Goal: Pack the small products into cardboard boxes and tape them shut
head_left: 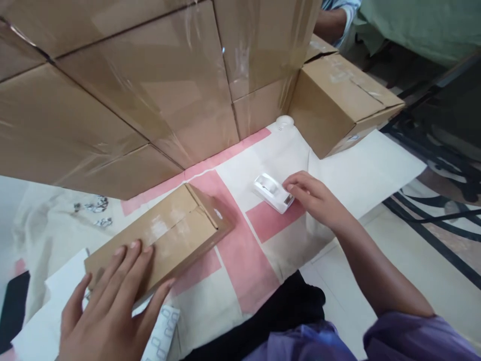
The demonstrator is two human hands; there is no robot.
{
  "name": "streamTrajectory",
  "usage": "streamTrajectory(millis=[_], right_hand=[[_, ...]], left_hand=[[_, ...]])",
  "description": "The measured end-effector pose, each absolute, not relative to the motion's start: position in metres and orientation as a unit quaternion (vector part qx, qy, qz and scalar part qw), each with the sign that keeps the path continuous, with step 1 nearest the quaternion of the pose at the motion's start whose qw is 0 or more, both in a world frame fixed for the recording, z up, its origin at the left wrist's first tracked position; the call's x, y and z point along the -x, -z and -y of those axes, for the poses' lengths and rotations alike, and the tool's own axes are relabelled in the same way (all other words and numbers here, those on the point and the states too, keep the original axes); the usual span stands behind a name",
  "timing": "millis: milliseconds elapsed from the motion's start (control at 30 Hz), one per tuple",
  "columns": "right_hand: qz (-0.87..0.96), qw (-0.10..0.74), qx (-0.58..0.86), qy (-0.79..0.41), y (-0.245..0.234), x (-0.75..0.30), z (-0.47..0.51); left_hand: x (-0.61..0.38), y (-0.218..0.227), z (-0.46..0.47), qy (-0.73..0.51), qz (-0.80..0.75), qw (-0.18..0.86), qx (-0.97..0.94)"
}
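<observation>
"Where's that white device (pixel 268 188)?"

"On the pink-and-cream cloth (pixel 244 255), right of the small carton (pixel 180 215) and apart from it."

"Which hand is nearer?"

"The right hand (pixel 310 195), easily. The device lies just to its left, its long axis slanting from far left to near right, so the near end points towards those fingers."

"Is it gripping?"

"I can't tell from here. The fingers are loosely curled by the device's right edge, and contact isn't clear."

"And the left hand (pixel 112 301)?"

"Open, spread over the carton: fingertips on the top, thumb along the side nearest the person. The device is well off to that hand's right, and farther out."

"So the carton comes between?"

"Its far end does, roughly. The carton's long axis runs the other way, from near left to far right, so the two slant against each other."

"What's around them?"

"Stacked cartons (pixel 150 95) behind, a white round piece (pixel 284 122) at their foot, and another box (pixel 330 95) to the right. A patterned packet (pixel 163 331) sits beside the left thumb. Past the stack, somebody else's arm (pixel 330 26) shows."
</observation>
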State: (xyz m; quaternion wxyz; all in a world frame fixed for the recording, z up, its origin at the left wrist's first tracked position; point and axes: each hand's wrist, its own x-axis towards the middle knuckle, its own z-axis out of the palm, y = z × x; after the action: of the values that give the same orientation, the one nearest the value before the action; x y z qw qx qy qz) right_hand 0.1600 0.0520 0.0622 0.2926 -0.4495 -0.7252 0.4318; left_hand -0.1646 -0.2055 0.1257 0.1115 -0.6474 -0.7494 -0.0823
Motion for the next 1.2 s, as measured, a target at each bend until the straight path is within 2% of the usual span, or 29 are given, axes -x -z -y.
streamTrajectory(millis=[67,133,267,333,433,567,700,933,1200], right_hand=[[0.708,0.24,0.46,-0.479,-0.053,-0.168,-0.058],[0.689,0.221,0.464,-0.511,-0.052,-0.168,-0.059],[0.658,0.205,0.463,-0.557,-0.057,-0.16,-0.062],[0.642,0.204,0.468,-0.572,-0.055,-0.157,-0.066],[0.644,0.235,0.439,-0.581,-0.042,-0.157,-0.069],[0.709,0.332,0.351,-0.514,-0.019,-0.159,-0.065],[0.757,0.38,0.323,-0.423,-0.011,-0.154,-0.06],[0.725,0.371,0.324,-0.482,-0.009,-0.154,-0.066],[0.717,0.382,0.336,-0.476,-0.008,-0.154,-0.066]], left_hand=[[0.159,-0.132,0.201,0.097,0.752,0.114,0.642],[0.144,-0.135,0.191,0.131,0.721,0.142,0.665],[0.073,-0.11,0.14,0.253,0.508,0.188,0.802],[0.03,-0.081,0.103,0.308,0.521,0.155,0.78],[-0.014,-0.034,0.053,0.313,0.613,0.063,0.723],[-0.023,0.002,0.025,0.348,0.674,-0.03,0.651],[-0.016,0.004,0.025,0.366,0.679,-0.054,0.634],[-0.018,-0.006,0.025,0.382,0.682,-0.079,0.618],[-0.016,-0.004,0.024,0.375,0.69,-0.084,0.613]])
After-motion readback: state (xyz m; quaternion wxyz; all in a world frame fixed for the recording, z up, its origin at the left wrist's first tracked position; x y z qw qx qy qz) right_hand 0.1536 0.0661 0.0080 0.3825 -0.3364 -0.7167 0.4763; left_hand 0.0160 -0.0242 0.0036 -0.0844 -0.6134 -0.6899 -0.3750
